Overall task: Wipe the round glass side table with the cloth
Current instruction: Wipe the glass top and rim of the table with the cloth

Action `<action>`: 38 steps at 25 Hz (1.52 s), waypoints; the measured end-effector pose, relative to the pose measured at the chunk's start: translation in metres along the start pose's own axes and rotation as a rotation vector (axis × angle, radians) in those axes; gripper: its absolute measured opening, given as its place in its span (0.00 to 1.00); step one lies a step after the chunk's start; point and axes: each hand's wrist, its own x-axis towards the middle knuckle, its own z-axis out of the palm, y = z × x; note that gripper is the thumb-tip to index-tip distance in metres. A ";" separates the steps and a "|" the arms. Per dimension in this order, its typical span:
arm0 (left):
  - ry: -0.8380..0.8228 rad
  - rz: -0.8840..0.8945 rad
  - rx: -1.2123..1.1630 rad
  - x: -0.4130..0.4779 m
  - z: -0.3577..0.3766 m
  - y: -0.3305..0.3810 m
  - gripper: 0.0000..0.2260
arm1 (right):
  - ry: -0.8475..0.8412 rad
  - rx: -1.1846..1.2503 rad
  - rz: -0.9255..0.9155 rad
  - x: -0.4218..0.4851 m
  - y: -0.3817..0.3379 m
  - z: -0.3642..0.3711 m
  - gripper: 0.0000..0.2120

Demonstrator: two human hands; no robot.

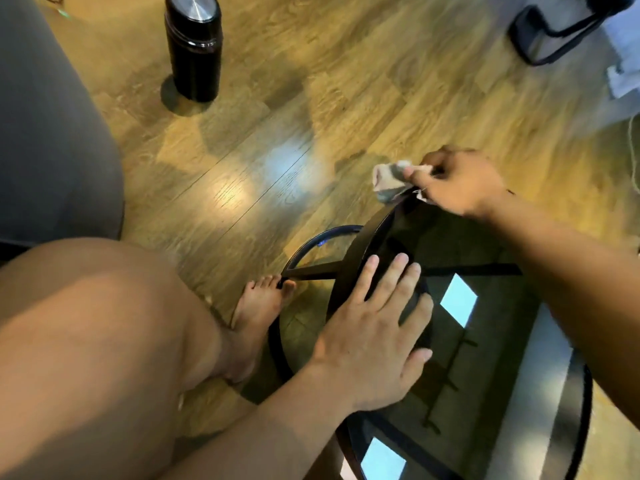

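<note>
The round glass side table with a black frame fills the lower right, its dark top reflecting bright windows. My left hand lies flat on the near left rim, fingers spread, holding nothing. My right hand is at the table's far edge, fingers pinched on a small crumpled pale cloth. The cloth sticks out to the left past the rim, over the floor.
A black metal flask stands on the wooden floor at the upper left. A grey sofa fills the left side. My bare leg and foot rest against the table's base ring. A black bag lies at the upper right.
</note>
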 end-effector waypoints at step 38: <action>-0.050 0.249 0.175 0.128 0.005 -0.021 0.29 | 0.108 0.373 0.918 -0.294 0.253 0.183 0.20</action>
